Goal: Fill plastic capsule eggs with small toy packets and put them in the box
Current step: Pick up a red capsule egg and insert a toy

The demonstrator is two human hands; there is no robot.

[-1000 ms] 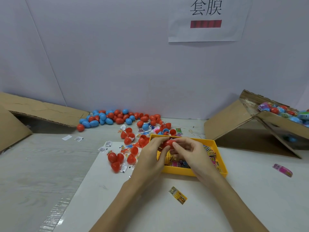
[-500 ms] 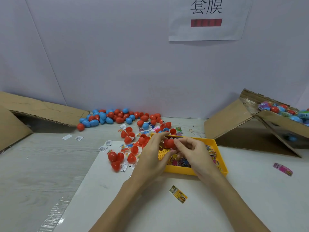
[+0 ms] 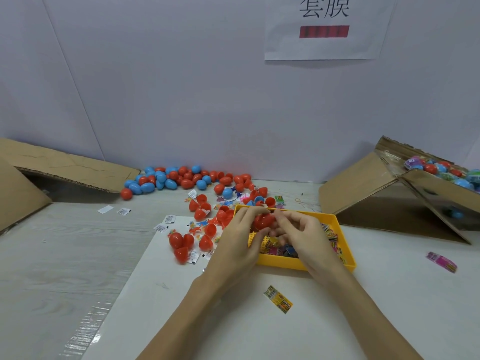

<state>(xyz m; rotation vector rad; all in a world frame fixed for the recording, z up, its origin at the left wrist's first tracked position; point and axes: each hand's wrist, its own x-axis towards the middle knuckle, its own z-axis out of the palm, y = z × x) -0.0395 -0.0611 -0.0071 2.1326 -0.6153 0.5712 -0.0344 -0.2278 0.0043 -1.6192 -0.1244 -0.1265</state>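
Observation:
A red capsule egg (image 3: 262, 221) is held between both hands above the yellow tray (image 3: 340, 235). My left hand (image 3: 240, 240) grips it from the left with thumb and fingers curled round it. My right hand (image 3: 301, 233) pinches its right end. Small toy packets (image 3: 333, 233) lie in the tray, partly hidden by my hands. The cardboard box (image 3: 363, 188) at the right holds several filled eggs (image 3: 430, 168). Whether the held egg is closed I cannot tell.
Loose red and blue eggs (image 3: 181, 178) are piled by the wall. Open red halves (image 3: 181, 245) and small packets lie left of the tray. One packet (image 3: 278, 302) lies near me, a pink one (image 3: 441, 261) at the right. Flattened cardboard (image 3: 65, 165) lies at the left.
Both hands stay at the red egg over the tray; the fingers have shifted slightly round it, with the right fingers moving in over its right end.

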